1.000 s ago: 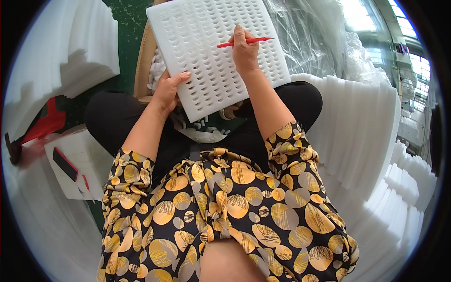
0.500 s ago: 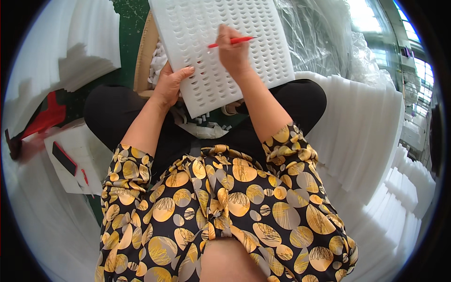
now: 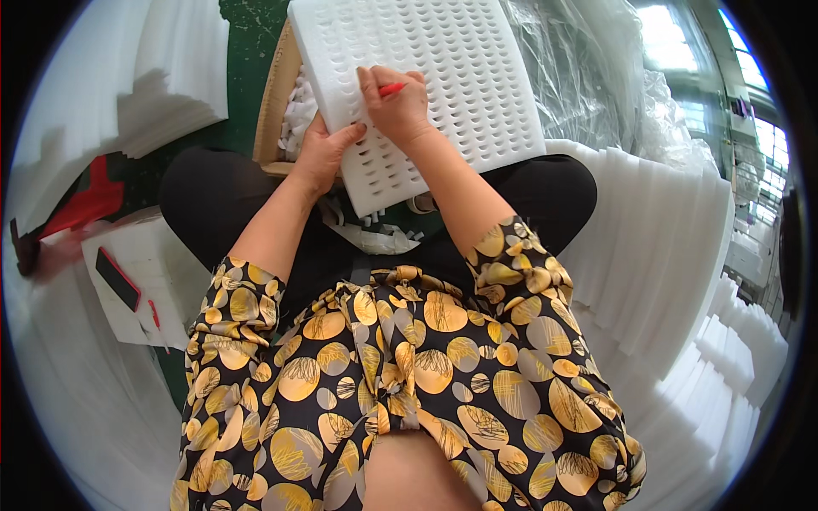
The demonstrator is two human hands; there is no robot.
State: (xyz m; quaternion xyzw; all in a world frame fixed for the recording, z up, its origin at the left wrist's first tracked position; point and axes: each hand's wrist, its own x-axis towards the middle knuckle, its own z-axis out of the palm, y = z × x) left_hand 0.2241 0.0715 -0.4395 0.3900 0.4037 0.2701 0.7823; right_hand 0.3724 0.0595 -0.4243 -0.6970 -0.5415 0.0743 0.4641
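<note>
A thick white foam sheet (image 3: 477, 94) with rows of curved cuts and holes lies tilted across my knees. My left hand (image 3: 324, 153) grips its left edge, thumb on top and fingers underneath, out of sight. My right hand (image 3: 400, 111) is closed round a slim red pen-like tool (image 3: 392, 88) above the left-hand columns of the sheet. The tool's tip is hidden by my fingers, so I cannot tell whether it touches the foam.
A cardboard box (image 3: 269, 123) holding small white foam pieces (image 3: 298, 119) stands under the sheet. Left, a foam block (image 3: 166, 255) bears a dark phone (image 3: 118, 279) and a red pen-like item (image 3: 154, 315). Foam sheets (image 3: 648, 247) and clear plastic film (image 3: 579, 77) lie right.
My right hand has moved left and slightly down over the sheet, and the red tool now points more toward the foam. The sheet and my left hand have shifted slightly right in view.
</note>
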